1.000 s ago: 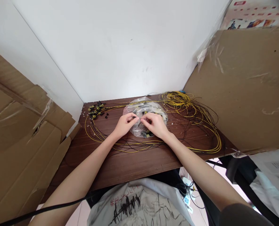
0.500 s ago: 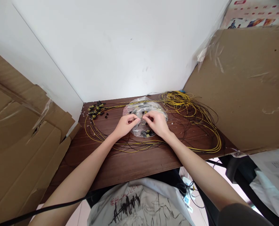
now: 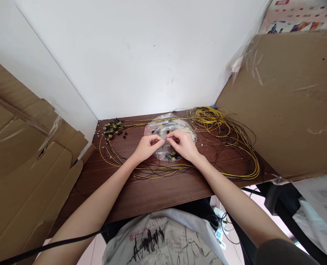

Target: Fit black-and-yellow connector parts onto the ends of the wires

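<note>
Above a clear plastic bag [image 3: 166, 117], my left hand [image 3: 149, 146] and my right hand [image 3: 184, 145] face each other, fingertips almost meeting. Thumb and forefinger are pinched on each side. A thin dark strand, which looks like a wire [image 3: 165, 139], shows between the fingertips; its ends are too small to make out. Small black and yellow parts [image 3: 172, 156] lie on the bag or inside it, just below the hands. Yellow and black wires [image 3: 152, 177] run across the table in front of the bag and behind it.
A tangled coil of yellow wire [image 3: 207, 116] lies at the back right of the brown table [image 3: 163, 195]. Black and yellow connectors [image 3: 112, 128] are heaped at the back left. Cardboard [image 3: 290, 103] walls the right side, more cardboard [image 3: 28, 165] the left. A white panel [image 3: 152, 66] stands behind.
My right fingertips have shifted slightly to the left, closer to the left ones. A thin strand shows below the left fingertips. The things on the table have stayed put.
</note>
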